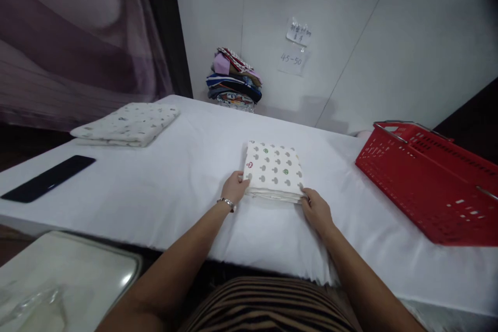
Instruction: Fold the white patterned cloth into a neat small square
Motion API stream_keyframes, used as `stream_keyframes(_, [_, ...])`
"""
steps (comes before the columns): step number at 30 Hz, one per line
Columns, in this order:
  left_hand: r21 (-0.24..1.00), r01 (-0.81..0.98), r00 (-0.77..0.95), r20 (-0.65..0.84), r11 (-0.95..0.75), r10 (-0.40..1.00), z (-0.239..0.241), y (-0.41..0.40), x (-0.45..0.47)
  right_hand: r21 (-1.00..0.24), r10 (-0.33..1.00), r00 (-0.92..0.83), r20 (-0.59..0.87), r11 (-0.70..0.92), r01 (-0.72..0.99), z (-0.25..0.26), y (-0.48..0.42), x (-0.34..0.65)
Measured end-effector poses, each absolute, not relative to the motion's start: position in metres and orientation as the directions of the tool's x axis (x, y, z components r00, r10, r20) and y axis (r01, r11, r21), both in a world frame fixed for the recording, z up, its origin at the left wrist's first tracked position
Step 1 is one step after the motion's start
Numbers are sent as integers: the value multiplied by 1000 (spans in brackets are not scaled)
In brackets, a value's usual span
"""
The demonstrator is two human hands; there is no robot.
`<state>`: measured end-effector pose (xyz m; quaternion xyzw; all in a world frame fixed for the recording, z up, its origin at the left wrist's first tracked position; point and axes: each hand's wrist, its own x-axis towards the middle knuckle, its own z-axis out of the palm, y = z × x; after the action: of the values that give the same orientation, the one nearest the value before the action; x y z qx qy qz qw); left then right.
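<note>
A folded white cloth with grey, green and red mushroom prints lies on the white-covered table in front of me. Its near edge shows several layers. My left hand pinches the near left corner, and a bracelet circles that wrist. At the near right corner, my right hand grips the cloth between thumb and fingers. The fingers beneath the cloth are partly hidden on both sides.
Another folded printed cloth lies at the back left, with a black flat phone-like slab nearer. A red plastic basket stands at right. Behind the table rises a stack of folded fabrics by the wall. A white padded seat is at lower left.
</note>
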<state>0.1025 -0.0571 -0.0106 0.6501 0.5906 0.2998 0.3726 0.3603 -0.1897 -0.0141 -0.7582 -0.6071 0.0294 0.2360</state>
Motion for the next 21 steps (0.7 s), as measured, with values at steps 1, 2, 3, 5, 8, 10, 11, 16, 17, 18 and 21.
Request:
stream_keyframes(1, [836,548,128,-57,-22,990,-12,-57,102,-381,939,253,234,-151,912,-15,-190,360])
stream_keyframes(2, [834,551,133,-68,-17,989,-13,-57,100,-370,943,244,225,-149,917,-16,-190,359])
stream_keyframes(3, [830,557,136,-76,-13,988,-12,-57,99,-360,946,237,220,-147,921,-16,-191,359])
stream_keyframes(5, [816,577,134,-71,-20,988,-9,-55,97,-346,949,230,214,-146,927,-15,-192,359])
stream_keyframes(8, [765,629,142,62,-138,988,4,-49,97,-325,957,227,182,-159,932,-8,-194,360])
stream_keyframes(10, [680,671,209,209,-295,955,14,-44,102,-304,966,211,150,-158,939,3,-193,361])
stream_keyframes(11, [620,688,268,267,-378,926,17,-41,106,-299,970,194,149,-143,944,11,-191,361])
stream_keyframes(16, [371,757,516,166,-538,840,15,-35,134,-346,944,64,325,55,937,49,-156,341])
stream_keyframes(17, [345,773,525,122,-532,842,12,-36,139,-364,938,36,344,98,926,54,-143,335])
stream_keyframes(18, [324,786,526,96,-527,845,9,-37,142,-377,934,12,358,133,916,56,-128,329])
stream_keyframes(21, [282,803,524,86,-525,847,5,-39,144,-389,952,-8,306,133,911,51,-85,319])
